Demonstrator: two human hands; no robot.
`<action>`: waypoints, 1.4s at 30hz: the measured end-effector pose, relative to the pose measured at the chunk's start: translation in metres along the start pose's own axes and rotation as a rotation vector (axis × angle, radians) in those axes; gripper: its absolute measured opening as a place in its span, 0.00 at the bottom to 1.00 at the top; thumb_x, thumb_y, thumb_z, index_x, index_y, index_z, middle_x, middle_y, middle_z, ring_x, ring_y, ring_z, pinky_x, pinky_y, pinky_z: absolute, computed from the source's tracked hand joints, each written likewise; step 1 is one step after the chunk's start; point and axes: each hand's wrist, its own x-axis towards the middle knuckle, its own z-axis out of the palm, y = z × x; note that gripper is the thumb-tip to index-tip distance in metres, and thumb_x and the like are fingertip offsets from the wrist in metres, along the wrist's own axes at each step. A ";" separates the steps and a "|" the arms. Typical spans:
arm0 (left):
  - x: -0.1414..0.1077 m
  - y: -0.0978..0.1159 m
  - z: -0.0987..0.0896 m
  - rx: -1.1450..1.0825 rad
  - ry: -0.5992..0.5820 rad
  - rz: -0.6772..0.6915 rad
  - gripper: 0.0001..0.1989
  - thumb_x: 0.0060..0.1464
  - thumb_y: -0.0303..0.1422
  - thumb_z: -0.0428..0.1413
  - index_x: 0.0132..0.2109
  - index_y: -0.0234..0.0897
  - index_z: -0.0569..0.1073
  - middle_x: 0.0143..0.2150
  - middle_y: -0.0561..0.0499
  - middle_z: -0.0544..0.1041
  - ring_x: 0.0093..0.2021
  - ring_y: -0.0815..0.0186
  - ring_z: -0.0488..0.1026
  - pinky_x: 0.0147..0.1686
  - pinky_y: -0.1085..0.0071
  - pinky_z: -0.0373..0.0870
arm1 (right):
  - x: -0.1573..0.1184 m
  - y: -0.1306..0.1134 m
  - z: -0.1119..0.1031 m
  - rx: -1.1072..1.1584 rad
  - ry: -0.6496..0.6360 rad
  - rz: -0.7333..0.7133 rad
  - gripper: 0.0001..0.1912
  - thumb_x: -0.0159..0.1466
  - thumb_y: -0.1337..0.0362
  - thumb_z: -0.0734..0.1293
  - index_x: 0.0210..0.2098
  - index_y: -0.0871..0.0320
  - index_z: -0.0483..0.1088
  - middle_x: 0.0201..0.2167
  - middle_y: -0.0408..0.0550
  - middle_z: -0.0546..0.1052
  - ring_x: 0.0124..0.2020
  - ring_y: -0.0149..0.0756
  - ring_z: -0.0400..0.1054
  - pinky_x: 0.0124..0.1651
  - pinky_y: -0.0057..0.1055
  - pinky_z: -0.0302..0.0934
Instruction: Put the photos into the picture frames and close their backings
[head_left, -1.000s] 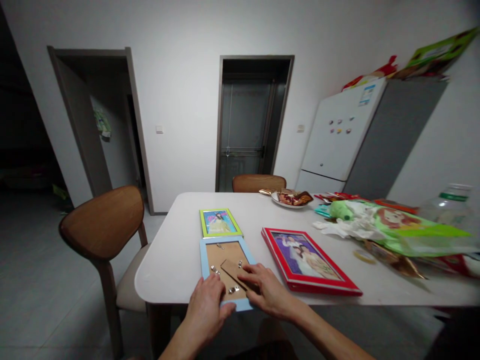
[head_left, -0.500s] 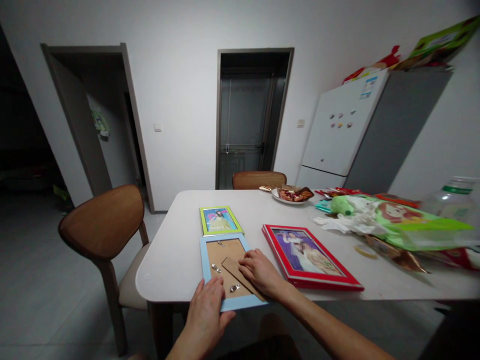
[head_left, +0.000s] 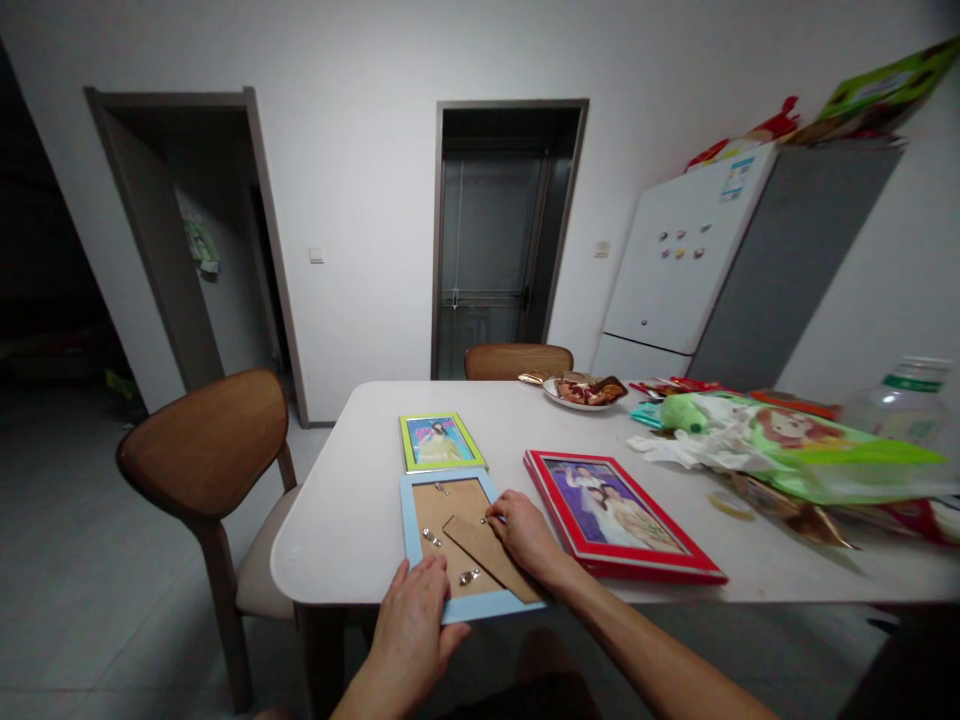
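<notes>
One wooden chair (head_left: 206,450) stands at the left, beside the rounded corner of the desk (head_left: 337,525). Next to the right, the left forearm slants up and rightward from the near side, and the left hand (head_left: 415,620) lies palm down over the near left corner of a blue picture frame (head_left: 409,515). Its fingers are loosely extended and the thumb is spread along the near rim, steadying the frame without clenching. This frame lies face down at the near edge, with brown backing board (head_left: 424,508) and small metal clips (head_left: 431,537) showing; a brown stand leg (head_left: 480,548) runs diagonally across it. Just beyond its far side lies a green picture frame (head_left: 439,442), picture up. From the right, the other forearm reaches leftward, bringing the right hand (head_left: 527,540) over the blue frame's right rim, fingers curled and thumb side bent inward. Its fingertips touch down around the right-hand clip; whether they grip it, I cannot tell. Farther right, red picture frames (head_left: 622,515) lie near the desk's edge.
</notes>
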 end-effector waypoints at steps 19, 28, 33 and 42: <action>-0.005 0.005 0.000 0.006 0.026 -0.032 0.22 0.43 0.30 0.55 0.48 0.34 0.64 0.54 0.45 0.64 0.55 0.62 0.58 0.56 0.61 0.48 | -0.005 0.001 -0.006 -0.004 -0.062 -0.067 0.12 0.55 0.69 0.57 0.29 0.61 0.73 0.30 0.50 0.69 0.35 0.34 0.61 0.40 0.27 0.53; -0.003 0.000 0.001 0.023 -0.003 -0.001 0.27 0.43 0.30 0.56 0.52 0.32 0.61 0.55 0.43 0.63 0.55 0.59 0.58 0.56 0.59 0.49 | 0.037 -0.042 0.018 -0.042 -0.062 -0.034 0.13 0.57 0.67 0.56 0.34 0.59 0.72 0.33 0.51 0.72 0.36 0.34 0.63 0.39 0.26 0.52; -0.005 -0.004 0.002 0.018 0.008 0.018 0.28 0.43 0.30 0.56 0.52 0.33 0.59 0.55 0.43 0.63 0.55 0.59 0.58 0.56 0.58 0.49 | 0.059 -0.041 0.039 -0.068 -0.073 0.042 0.12 0.56 0.68 0.57 0.26 0.62 0.72 0.31 0.54 0.73 0.33 0.34 0.65 0.35 0.26 0.51; -0.005 -0.003 0.000 -0.008 0.001 -0.011 0.28 0.42 0.30 0.56 0.53 0.30 0.59 0.54 0.42 0.63 0.55 0.59 0.58 0.57 0.59 0.48 | 0.071 -0.043 0.048 -0.065 -0.045 0.150 0.10 0.57 0.65 0.58 0.31 0.60 0.69 0.32 0.52 0.74 0.33 0.34 0.66 0.32 0.25 0.51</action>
